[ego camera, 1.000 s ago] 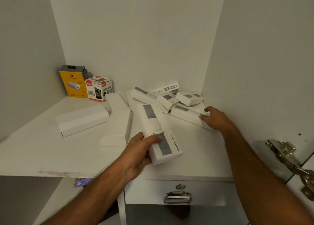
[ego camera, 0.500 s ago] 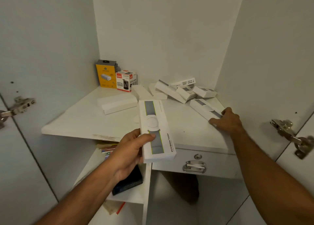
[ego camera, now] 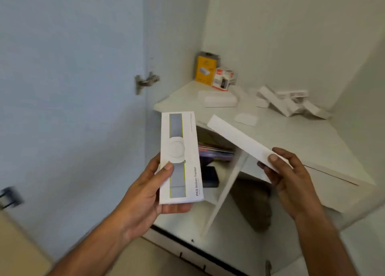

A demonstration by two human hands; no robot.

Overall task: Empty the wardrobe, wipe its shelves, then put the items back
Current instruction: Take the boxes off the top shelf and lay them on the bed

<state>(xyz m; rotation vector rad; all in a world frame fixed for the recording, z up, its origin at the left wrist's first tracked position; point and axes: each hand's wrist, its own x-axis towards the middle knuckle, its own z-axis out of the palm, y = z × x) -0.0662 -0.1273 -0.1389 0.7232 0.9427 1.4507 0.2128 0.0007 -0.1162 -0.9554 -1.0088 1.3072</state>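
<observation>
My left hand [ego camera: 145,194] grips a long white box with a grey strap picture [ego camera: 180,157], face up, in front of the wardrobe. My right hand [ego camera: 289,171] pinches a second long white box [ego camera: 235,139] by its near end, tilted, just off the shelf's front edge. On the white wardrobe shelf [ego camera: 291,136] behind them lie a flat white box [ego camera: 218,99], a small white piece [ego camera: 245,118] and a heap of several white boxes [ego camera: 291,105] at the back right. A yellow box [ego camera: 205,69] and a red-and-white box [ego camera: 224,79] stand in the back left corner.
The wardrobe's open left door [ego camera: 73,88] with a metal hinge [ego camera: 145,82] stands to my left. Below the shelf a white divider [ego camera: 225,194] separates lower compartments holding a stack of colourful items [ego camera: 214,150], a dark object [ego camera: 210,176] and a brownish bundle [ego camera: 256,209].
Both hands have drawn back from the shelf, each with a long white box; the right one has lifted its box off the shelf. My view has swung left and pulled away.
</observation>
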